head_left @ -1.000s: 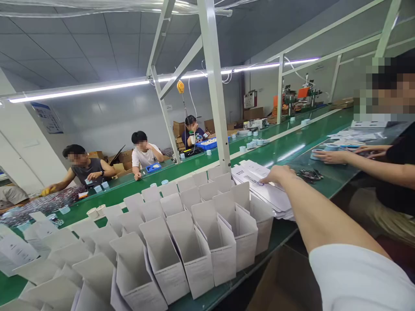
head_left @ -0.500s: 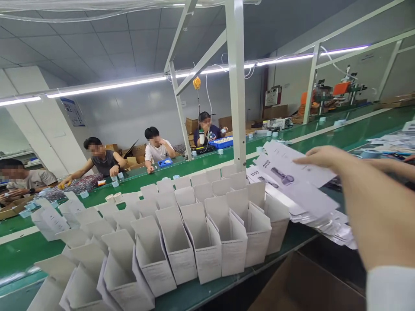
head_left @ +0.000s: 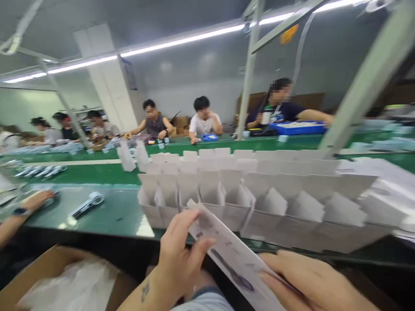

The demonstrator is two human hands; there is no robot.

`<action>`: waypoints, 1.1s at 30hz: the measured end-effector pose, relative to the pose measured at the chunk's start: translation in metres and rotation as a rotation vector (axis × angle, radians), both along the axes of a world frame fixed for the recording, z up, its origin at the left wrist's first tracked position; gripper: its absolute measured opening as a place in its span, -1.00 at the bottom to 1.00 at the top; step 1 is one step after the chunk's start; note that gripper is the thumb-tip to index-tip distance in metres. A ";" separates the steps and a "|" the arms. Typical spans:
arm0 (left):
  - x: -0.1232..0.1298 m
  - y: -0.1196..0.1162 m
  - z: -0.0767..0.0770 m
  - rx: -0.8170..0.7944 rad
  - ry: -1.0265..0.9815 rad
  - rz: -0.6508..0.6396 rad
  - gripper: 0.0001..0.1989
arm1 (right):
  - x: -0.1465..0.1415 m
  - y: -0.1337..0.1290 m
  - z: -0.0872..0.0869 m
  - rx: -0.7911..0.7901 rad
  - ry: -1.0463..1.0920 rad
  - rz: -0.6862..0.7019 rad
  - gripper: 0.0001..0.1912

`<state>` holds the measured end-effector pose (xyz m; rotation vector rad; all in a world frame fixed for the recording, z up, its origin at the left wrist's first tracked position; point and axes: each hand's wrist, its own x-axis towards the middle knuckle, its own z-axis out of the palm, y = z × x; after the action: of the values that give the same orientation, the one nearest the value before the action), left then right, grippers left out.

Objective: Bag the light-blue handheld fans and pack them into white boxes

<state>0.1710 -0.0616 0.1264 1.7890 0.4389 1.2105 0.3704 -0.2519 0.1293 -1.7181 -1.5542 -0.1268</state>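
Note:
A flattened white carton (head_left: 235, 259) with a dark printed picture is held slantwise in front of me. My left hand (head_left: 181, 246) grips its upper left end between thumb and fingers. Around its lower right edge my right hand (head_left: 301, 276) is closed. Just beyond stand rows of white open-topped boxes (head_left: 207, 194) with raised flaps, along the bench edge. To their right lies a stack of flat printed cartons (head_left: 385, 177), blurred.
A light blue handled device (head_left: 87, 205) lies on the green bench (head_left: 123, 211) at left, near another person's hand (head_left: 39, 201). Below is a cardboard box (head_left: 42, 263) holding clear plastic bags. Several co-workers sit across the conveyor. A slanted metal post (head_left: 372, 77) rises at right.
The view has swung left. My right hand has brought a flat carton from the stack at right to in front of me, and my left hand now grips it too.

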 end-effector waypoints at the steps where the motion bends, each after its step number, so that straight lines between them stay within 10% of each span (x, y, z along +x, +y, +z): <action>1: -0.006 0.007 -0.001 -0.045 0.040 0.064 -0.48 | -0.018 0.024 -0.010 -0.020 -0.004 0.127 -0.79; 7: -0.078 0.053 -0.028 -0.169 0.220 0.495 -0.41 | -0.088 0.127 -0.048 0.031 0.146 0.542 -0.75; 15: -0.134 0.066 -0.057 -0.307 0.218 0.659 -0.34 | -0.136 0.176 -0.080 -0.132 0.284 0.699 -0.76; 21: -0.162 0.091 -0.072 -0.425 0.328 0.587 -0.59 | -0.151 0.192 -0.096 -0.283 0.292 0.700 -0.71; 27: -0.205 0.095 -0.047 -0.365 0.740 0.236 -0.82 | -0.143 0.199 -0.091 -0.578 0.266 0.839 -0.61; 31: -0.206 0.077 -0.017 -0.245 0.830 -0.041 -0.93 | -0.151 0.225 -0.086 -0.861 0.373 1.081 0.46; 33: -0.206 0.069 -0.002 -0.178 0.819 -0.063 -0.97 | -0.162 0.240 -0.084 -0.938 0.460 1.239 0.65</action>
<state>-0.0351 0.0075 0.1247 2.0618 0.9076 0.3273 0.2084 -0.0120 0.0451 -0.8808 -2.1274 1.6816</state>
